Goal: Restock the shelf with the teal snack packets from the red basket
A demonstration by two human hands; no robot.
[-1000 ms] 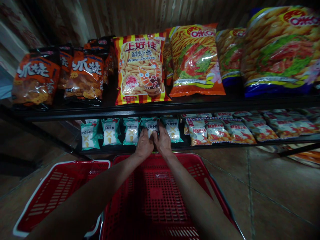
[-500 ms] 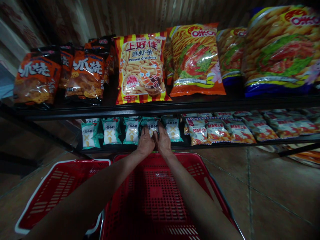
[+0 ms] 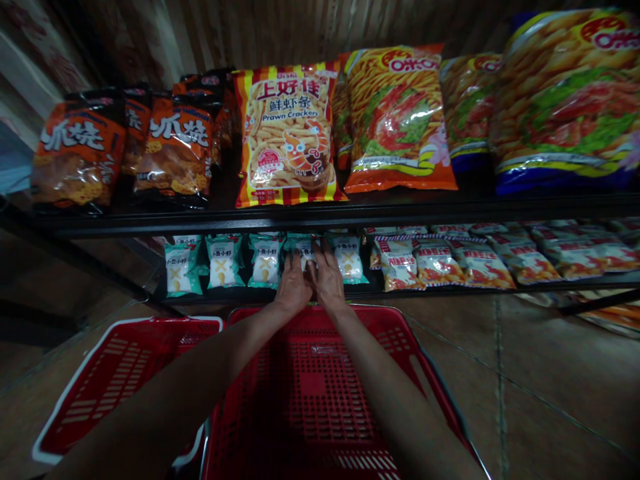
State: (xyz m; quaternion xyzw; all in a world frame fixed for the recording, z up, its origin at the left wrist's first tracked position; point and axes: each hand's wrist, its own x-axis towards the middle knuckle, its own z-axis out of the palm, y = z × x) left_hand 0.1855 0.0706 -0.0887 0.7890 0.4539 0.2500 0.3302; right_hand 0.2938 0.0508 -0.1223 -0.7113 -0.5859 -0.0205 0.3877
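On the lower shelf, a small teal and white snack bag (image 3: 305, 247) stands in a row of similar bags, with both my hands around its lower part. My left hand (image 3: 294, 283) grips its left side, fingers pointing up. At its right side, my right hand (image 3: 326, 276) holds it with the thumb in front, and its fingers reach up close to the neighbouring teal bag (image 3: 349, 257). The hands cover much of the bag's lower front. Another teal bag (image 3: 265, 260) sits just left of my left hand.
Below my forearms is a red shopping basket (image 3: 313, 383), with a second, white-rimmed basket (image 3: 125, 323) at its left. The black upper shelf (image 3: 300, 220) overhangs my fingers and bears large prawn cracker bags (image 3: 290, 133). White and orange snack bags (image 3: 397, 263) line the lower shelf's right part.
The whole view has shifted slightly to the right in the picture. My right hand's fingers reach a touch higher beside the bag; both hands otherwise stay on it.
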